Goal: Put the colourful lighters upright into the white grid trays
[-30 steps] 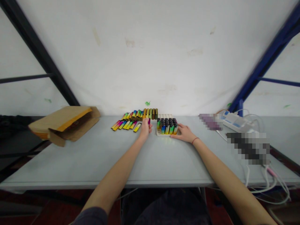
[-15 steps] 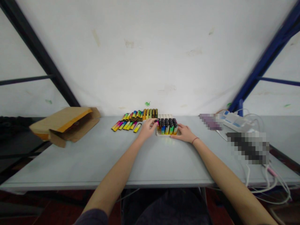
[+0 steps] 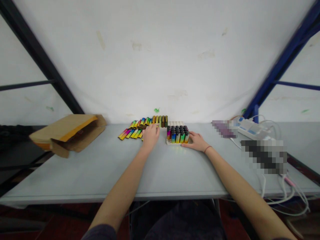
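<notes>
Several lighters (image 3: 178, 136) with black tops and rainbow bodies stand upright in a white tray (image 3: 173, 143). My right hand (image 3: 198, 142) grips the tray's right end, thumb along the front and fingers behind the side. To the left of the tray, my left hand (image 3: 151, 135) is bent closed over the near edge of the rainbow pieces. Its fingertips are partly hidden, and I cannot make out what is between them. Shiny rainbow lighter-shaped pieces (image 3: 135, 134) lie in rows beside that hand. Behind it, a block of gold-ended pieces (image 3: 160, 120) stands upright.
An open brown cardboard box (image 3: 67, 131) lies on the left of the grey table (image 3: 162, 176). A power strip (image 3: 252, 129) with white cables (image 3: 285, 200) occupies the right side, near two blurred-out items. A white wall (image 3: 160, 66) rises behind the table.
My left hand has left the tray and moved left to the rainbow pieces. The lighter it held now stands at the tray's left end. My right hand stays at the tray.
</notes>
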{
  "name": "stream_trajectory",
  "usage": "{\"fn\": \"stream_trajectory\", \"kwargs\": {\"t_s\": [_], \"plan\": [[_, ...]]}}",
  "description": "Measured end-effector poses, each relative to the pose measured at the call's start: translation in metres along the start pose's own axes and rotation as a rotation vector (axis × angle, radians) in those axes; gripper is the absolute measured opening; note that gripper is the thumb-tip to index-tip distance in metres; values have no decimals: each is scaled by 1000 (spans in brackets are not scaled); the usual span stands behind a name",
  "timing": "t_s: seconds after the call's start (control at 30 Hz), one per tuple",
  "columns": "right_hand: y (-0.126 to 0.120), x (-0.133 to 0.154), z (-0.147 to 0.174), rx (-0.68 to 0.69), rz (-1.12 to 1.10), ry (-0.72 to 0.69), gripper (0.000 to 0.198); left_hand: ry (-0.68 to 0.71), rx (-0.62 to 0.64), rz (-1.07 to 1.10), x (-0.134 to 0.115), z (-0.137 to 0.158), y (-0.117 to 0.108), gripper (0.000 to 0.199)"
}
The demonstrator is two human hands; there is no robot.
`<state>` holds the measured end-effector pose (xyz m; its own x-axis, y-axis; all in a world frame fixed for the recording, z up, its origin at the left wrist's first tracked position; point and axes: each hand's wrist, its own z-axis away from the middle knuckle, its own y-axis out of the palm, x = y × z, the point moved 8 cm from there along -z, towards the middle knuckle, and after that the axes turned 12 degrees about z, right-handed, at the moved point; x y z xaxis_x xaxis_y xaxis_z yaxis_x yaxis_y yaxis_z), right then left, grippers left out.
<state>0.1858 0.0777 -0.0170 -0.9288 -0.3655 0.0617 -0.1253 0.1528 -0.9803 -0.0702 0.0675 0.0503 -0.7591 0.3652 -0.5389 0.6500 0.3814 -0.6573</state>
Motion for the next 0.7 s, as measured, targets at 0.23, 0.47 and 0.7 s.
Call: {"fn": "stream_trajectory", "kwargs": {"t_s": [0.23,0.47,0.7], "plan": [[-2,0,1,-17,-7,3,68,-261,110,-346,42,9,-6,27],[-1,1,0,-26,-9,-23,65,-300,161,-47,41,6,18,19],[0,0,0,-14,5,-7,65,-763,-86,1138,43,9,42,16]]}}
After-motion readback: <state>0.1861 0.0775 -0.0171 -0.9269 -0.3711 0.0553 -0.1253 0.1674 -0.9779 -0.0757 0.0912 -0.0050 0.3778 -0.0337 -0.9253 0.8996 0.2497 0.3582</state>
